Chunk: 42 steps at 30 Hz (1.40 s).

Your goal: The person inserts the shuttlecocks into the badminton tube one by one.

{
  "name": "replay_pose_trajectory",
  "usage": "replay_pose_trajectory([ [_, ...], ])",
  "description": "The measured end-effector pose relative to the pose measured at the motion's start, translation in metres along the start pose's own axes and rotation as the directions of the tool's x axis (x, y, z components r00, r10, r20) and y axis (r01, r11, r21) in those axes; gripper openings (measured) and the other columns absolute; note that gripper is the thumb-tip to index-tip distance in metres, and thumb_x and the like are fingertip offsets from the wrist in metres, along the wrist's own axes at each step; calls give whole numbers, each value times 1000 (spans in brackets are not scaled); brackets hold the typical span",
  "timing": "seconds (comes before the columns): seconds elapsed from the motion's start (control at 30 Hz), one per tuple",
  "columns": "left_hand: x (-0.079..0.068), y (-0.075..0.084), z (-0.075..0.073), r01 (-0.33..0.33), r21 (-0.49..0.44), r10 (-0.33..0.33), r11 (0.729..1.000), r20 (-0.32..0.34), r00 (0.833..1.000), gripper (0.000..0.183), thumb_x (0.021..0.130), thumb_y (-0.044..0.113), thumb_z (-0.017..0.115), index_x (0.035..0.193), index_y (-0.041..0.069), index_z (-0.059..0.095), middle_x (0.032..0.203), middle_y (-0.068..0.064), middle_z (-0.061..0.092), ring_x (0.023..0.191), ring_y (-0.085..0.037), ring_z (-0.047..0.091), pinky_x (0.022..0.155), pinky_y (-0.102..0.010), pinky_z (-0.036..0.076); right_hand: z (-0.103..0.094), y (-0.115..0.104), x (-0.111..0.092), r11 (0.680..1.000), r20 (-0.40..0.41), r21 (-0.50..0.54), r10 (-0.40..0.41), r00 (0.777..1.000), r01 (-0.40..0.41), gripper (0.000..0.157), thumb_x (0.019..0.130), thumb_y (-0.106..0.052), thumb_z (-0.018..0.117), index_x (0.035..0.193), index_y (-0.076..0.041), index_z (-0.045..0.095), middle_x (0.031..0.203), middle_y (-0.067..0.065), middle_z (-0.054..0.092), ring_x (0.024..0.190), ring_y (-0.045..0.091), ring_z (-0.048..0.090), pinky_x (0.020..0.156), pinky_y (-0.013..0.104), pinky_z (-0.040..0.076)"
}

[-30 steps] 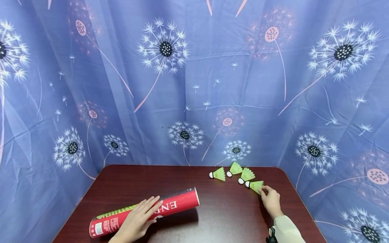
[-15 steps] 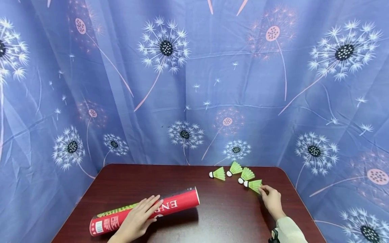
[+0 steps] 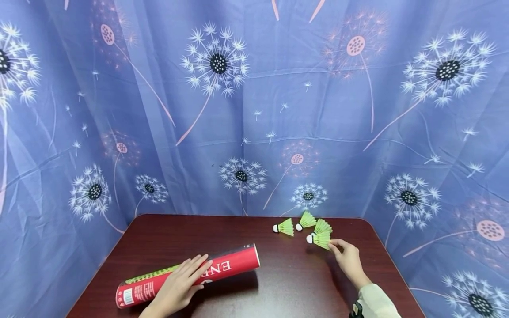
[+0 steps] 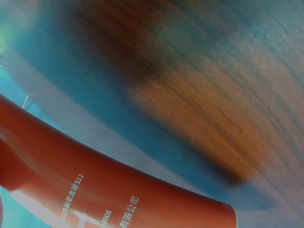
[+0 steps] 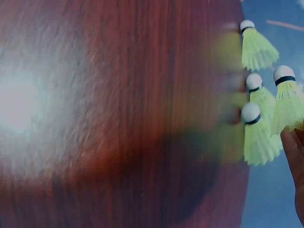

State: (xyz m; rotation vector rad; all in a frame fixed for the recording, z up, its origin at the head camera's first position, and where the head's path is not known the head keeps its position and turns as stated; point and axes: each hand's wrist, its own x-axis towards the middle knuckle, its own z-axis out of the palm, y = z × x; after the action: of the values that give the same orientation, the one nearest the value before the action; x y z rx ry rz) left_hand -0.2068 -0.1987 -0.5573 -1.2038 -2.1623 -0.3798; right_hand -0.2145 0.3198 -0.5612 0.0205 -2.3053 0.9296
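A red badminton tube (image 3: 234,261) with a green-and-black patterned strip lies slantwise on the table. My left hand (image 3: 179,285) rests across its middle, fingers extended over the top and thumb toward the near side. In the left wrist view, part of the red tube (image 4: 95,175) shows printed lettering. My right hand (image 3: 347,260) pinches a yellow-green shuttlecock (image 3: 320,240) by the rim of its skirt, white cork pointing left. The right wrist view shows the pinched shuttlecock (image 5: 287,102) apart from the others. Behind it, a second shuttlecock (image 3: 323,226) is partly hidden.
Two more shuttlecocks, one at left (image 3: 286,227) and one farther back (image 3: 307,219), lie near the far edge of the dark wooden table (image 3: 179,234). A blue dandelion-print curtain (image 3: 274,115) hangs close behind and on both sides.
My right hand has shifted left with the shuttlecock, which now overlaps the one behind it. My left hand and the tube have barely moved.
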Motion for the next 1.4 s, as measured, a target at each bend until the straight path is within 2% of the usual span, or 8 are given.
replay_pose_trajectory([
  [0.2,-1,0,-1,4,-5,-4,1000,-1,1000,53,102,42,34,139,8,52,140,-13,51,132,-25,45,114,-31,25,8,-21,2,992,-12,66,-111,994,111,12,74,8,77,81,-2,73,71,5,70,62,-1,56,52,11,42],
  [0.4,-1,0,-1,15,-21,-15,1000,14,1000,54,102,42,35,140,8,51,143,-12,49,131,-26,46,115,-29,22,17,-41,4,976,2,159,-148,989,145,14,74,10,75,80,-2,72,71,5,70,61,2,59,53,11,45],
  [0.57,-1,0,-1,21,-30,-21,999,25,999,52,101,41,40,140,8,50,144,-11,47,132,-25,45,115,-28,20,24,-58,2,947,-3,251,-206,979,200,16,72,14,74,82,0,72,71,6,70,62,3,61,53,12,48],
  [0.8,-1,2,-1,23,-37,-21,999,30,999,51,100,40,45,141,8,50,144,-11,47,125,-32,52,115,-28,22,35,-77,-8,919,47,321,-257,965,228,17,73,11,75,84,-2,71,71,6,70,65,2,64,57,12,49],
  [1.0,-3,3,1,19,-21,-19,1000,20,1000,54,102,43,36,140,9,50,144,-10,48,126,-29,51,115,-27,22,47,-90,-15,896,88,382,-278,957,225,19,73,12,74,86,-1,71,75,12,70,67,9,66,57,15,51],
  [1.2,-3,3,1,16,-24,-15,1000,21,1000,54,102,44,35,140,9,50,144,-9,48,125,-30,52,116,-26,19,55,-103,-21,868,86,421,-326,941,262,19,75,15,71,85,-1,72,77,7,70,66,9,66,58,16,52],
  [1.27,-2,3,1,13,-32,-12,999,21,1000,53,102,43,39,140,9,50,143,-11,49,126,-29,50,116,-27,19,58,-106,-22,863,85,416,-349,933,286,19,76,14,71,86,-3,72,78,5,70,68,7,65,60,15,51],
  [1.4,0,3,0,2,-54,-2,999,16,1000,52,97,35,56,140,7,50,140,-15,51,130,-26,47,116,-27,20,61,-113,-23,844,71,412,-406,911,344,17,76,12,72,86,-3,72,80,5,71,71,7,64,61,13,50],
])
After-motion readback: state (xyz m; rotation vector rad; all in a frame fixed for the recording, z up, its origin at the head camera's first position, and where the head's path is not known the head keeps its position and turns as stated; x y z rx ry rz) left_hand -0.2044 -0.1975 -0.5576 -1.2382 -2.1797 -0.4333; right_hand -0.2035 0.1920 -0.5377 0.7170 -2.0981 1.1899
